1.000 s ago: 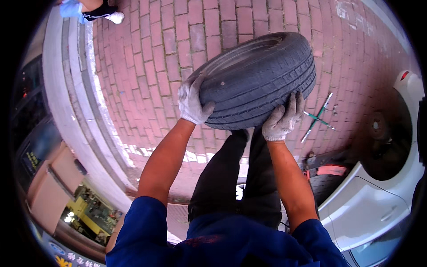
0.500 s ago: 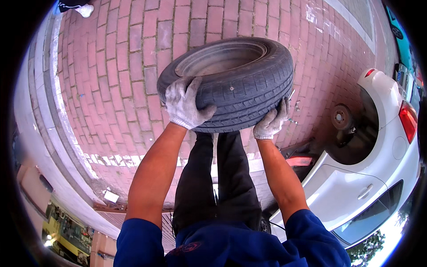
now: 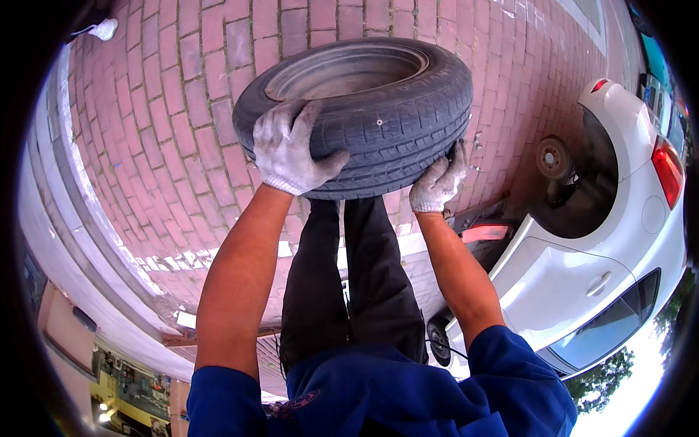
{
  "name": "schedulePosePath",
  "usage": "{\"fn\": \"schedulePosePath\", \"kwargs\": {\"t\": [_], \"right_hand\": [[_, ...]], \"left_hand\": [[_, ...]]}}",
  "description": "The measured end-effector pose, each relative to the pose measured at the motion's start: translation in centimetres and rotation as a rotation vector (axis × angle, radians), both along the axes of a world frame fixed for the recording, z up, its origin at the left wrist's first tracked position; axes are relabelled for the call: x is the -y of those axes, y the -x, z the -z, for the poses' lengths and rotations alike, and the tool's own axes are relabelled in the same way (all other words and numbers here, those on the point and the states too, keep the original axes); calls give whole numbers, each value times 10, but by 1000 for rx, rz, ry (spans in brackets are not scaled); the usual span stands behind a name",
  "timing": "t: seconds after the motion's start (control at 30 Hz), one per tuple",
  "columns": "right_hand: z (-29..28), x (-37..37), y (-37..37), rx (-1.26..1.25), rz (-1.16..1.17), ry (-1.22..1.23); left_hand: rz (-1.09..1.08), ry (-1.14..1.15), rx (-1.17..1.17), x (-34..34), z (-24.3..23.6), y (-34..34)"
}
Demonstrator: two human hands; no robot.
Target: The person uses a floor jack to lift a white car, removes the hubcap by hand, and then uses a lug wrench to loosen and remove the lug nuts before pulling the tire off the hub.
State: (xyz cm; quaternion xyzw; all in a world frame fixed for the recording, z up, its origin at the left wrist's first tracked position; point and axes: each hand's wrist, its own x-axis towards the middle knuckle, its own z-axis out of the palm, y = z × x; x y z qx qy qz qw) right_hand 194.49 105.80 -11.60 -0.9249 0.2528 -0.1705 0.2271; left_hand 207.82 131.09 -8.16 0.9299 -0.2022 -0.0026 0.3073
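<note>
A car wheel with a black tyre (image 3: 393, 156) hangs in front of my legs, tilted so its hollow inner side (image 3: 349, 73) faces up and away. My left hand (image 3: 291, 149), in a whitish, soiled work glove, grips the tyre's near left side, with fingers over the upper sidewall and thumb on the tread. My right hand (image 3: 440, 180), gloved alike, is closed on the lower right of the tread; some of its fingers are hidden. A small round pale spot sits in the tread between the hands.
To the right stands a white car (image 3: 561, 280) with a bare wheel hub (image 3: 555, 156) in its open wheel arch. A red object (image 3: 486, 232) lies beside the car. Red brick paving (image 3: 167, 146) spreads underfoot, with a stepped kerb (image 3: 80, 211) at left. Another person's shoe (image 3: 104, 30) shows at the far left.
The wheel, with both hands on it, has shifted slightly left and up in the picture. My view has turned a little, so the paving and car sit differently. The grip looks the same.
</note>
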Motion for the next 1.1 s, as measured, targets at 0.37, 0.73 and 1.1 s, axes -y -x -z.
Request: {"fn": "schedulePosePath", "kwargs": {"t": [0.37, 0.73, 1.1], "right_hand": [[-45, 37, -87, -60, -11, -133], [-45, 13, -133, -71, -281, -40], [-43, 5, -89, -71, -308, -50]], "left_hand": [[35, 21, -28, -20, 1, -8], [42, 21, -55, -37, 4, -25], [101, 46, -51, -44, 15, 4]]}}
